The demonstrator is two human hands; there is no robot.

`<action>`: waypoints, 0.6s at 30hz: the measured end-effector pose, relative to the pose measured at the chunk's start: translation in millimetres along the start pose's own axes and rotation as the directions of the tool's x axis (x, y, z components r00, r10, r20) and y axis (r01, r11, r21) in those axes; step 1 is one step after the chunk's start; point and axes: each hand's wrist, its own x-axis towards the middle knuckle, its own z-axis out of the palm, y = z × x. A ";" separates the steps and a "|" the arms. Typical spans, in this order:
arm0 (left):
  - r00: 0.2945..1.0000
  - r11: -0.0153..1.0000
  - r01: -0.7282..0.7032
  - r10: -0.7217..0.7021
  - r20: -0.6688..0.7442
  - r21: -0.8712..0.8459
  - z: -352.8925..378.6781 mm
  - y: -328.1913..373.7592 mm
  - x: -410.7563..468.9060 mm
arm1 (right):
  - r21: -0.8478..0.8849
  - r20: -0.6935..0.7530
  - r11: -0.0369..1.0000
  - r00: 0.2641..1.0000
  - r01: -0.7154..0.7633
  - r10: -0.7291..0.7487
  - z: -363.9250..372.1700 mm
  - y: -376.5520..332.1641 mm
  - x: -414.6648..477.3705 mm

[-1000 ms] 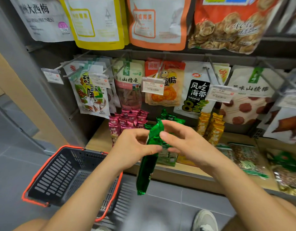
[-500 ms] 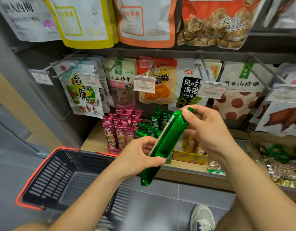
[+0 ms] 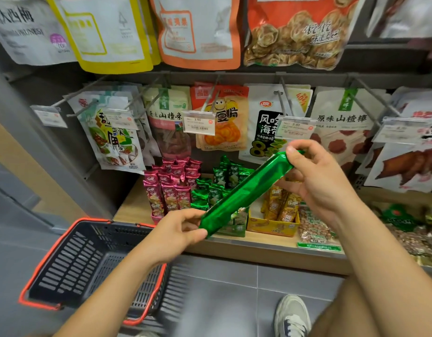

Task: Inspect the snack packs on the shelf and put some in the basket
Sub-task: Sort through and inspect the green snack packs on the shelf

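L hand [image 3: 178, 235] pinched green pack's [image 3: 246, 190] low end, R hand [image 3: 317, 181] pinched top end; pack slanted above shelf [image 3: 132, 205], right of basket [image 3: 71, 259].

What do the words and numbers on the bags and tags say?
"原味山楂棒": white pouch with red discs
"山楂条": green-tabbed pouch
"8": black-labelled pouch
"3.90": price tag in front of orange pouch
"5.90": second price tag in front of black-labelled pouch
"大西梅": top-left white pouch
Held green pack: no text shows.
Other tags, small print: too blurred.
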 end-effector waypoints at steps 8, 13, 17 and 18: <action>0.964 0.814 0.130 -0.237 -0.120 -0.566 4.4 1.9 5.2 | -0.486 0.319 0.847 0.946 0.215 -0.057 -18.0 -1.9 -6.7; 0.972 0.965 0.114 -0.158 -0.174 -0.236 12.1 -5.8 12.5 | -0.498 0.239 0.830 0.960 0.251 -0.147 -15.0 -1.3 -5.0; 0.999 0.999 -0.032 0.032 0.035 0.010 7.2 -7.7 22.8 | -0.604 0.180 0.681 0.904 0.413 -0.389 -7.5 -1.6 -7.2; 0.998 0.995 -0.065 0.064 0.021 0.081 8.8 -10.1 27.0 | -0.605 0.189 0.658 0.884 0.448 -0.427 -5.3 -2.2 -8.7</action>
